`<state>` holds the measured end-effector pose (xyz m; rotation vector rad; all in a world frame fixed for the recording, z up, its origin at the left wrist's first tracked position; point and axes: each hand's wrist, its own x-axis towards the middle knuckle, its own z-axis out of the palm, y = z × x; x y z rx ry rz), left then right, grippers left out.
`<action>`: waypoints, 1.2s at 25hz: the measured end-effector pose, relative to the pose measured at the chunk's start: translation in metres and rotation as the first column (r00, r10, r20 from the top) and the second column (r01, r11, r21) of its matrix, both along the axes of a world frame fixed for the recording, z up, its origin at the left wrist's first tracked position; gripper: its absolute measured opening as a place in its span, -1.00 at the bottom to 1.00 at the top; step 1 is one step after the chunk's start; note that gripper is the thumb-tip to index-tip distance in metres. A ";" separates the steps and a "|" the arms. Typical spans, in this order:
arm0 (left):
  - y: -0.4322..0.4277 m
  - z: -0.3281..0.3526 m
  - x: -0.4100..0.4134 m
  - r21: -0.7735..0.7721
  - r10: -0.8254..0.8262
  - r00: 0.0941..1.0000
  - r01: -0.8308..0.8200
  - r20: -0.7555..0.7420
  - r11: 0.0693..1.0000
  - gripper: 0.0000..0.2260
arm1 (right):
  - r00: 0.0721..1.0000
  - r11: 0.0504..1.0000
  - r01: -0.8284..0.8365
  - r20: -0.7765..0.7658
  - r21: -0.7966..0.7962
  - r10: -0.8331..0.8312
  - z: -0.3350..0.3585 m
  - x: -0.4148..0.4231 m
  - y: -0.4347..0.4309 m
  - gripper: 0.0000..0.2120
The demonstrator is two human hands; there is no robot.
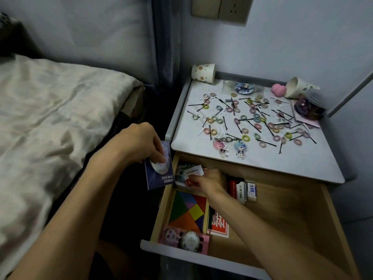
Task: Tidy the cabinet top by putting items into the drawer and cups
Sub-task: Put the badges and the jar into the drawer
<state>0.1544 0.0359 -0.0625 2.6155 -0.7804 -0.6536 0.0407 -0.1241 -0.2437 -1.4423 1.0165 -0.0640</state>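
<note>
Both forearms reach forward from the bottom edge. Left hand (141,146) is closed around a blue card (159,174) carrying a round badge, holding it upright just outside the left wall of the open drawer (282,219). Right hand (207,180) is inside the drawer at its rear left, fingers curled and pinching a white-and-red paper slip (194,173). Just beside this hand, to the right, stand small boxes (245,190). Toward the drawer front lie a tangram puzzle (188,211), a red card pack (219,224) and a pink badge card (185,238). Above the drawer, the cabinet top (262,160) carries scattered hair ties (245,138), bobby pins (266,142) and two acrylic keychains (221,147) near its front edge. One paper cup (203,73) sits at the rear left corner; a second paper cup (298,87) lies on its side at the rear right. A bed (50,110) occupies the left.
</note>
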 end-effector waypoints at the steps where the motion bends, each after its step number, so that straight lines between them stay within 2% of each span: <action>1: 0.000 0.000 0.000 0.000 0.000 1.000 0.000 -0.001 1.000 -0.88 | 1.000 1.000 -0.001 -0.018 -0.009 0.001 0.000 0.002 -0.001 -0.86; 7: -0.002 -0.001 -0.005 -0.012 -0.013 1.000 0.013 -0.017 1.000 -0.89 | 0.990 0.994 -0.094 -0.113 -0.057 0.087 0.001 0.009 -0.008 -0.84; 11: -0.002 0.000 -0.007 -0.010 -0.019 1.000 0.019 -0.018 1.000 -0.88 | 0.985 0.981 -0.144 -0.114 -0.128 0.130 0.000 0.006 -0.006 -0.80; 14: -0.002 -0.001 -0.007 -0.013 -0.023 0.999 0.023 -0.023 1.000 -0.88 | 0.981 0.966 -0.182 -0.099 -0.183 0.166 0.009 0.002 -0.003 -0.85; 18: -0.002 0.000 -0.008 -0.019 -0.030 0.999 0.029 -0.029 0.999 -0.89 | 0.990 0.990 -0.142 0.017 -0.023 0.143 0.027 -0.012 -0.002 -0.93; 21: -0.004 0.001 -0.009 -0.024 -0.031 0.999 0.030 -0.034 0.999 -0.88 | 0.989 0.991 -0.134 0.056 -0.026 0.135 0.037 -0.033 -0.012 -0.83; 24: -0.006 0.001 -0.011 -0.027 -0.035 0.999 0.034 -0.037 0.999 -0.87 | 0.993 0.993 -0.108 0.062 0.054 0.105 0.043 -0.048 -0.023 -0.91; 27: -0.008 0.001 -0.013 -0.028 -0.039 0.998 0.038 -0.048 0.999 -0.86 | 0.988 0.988 -0.147 -0.056 -0.054 0.144 0.036 -0.047 -0.029 -0.91; 30: -0.009 0.001 -0.014 -0.033 -0.046 0.997 0.044 -0.060 0.999 -0.87 | 0.993 0.987 -0.101 -0.072 -0.121 0.093 0.031 -0.033 -0.026 -0.83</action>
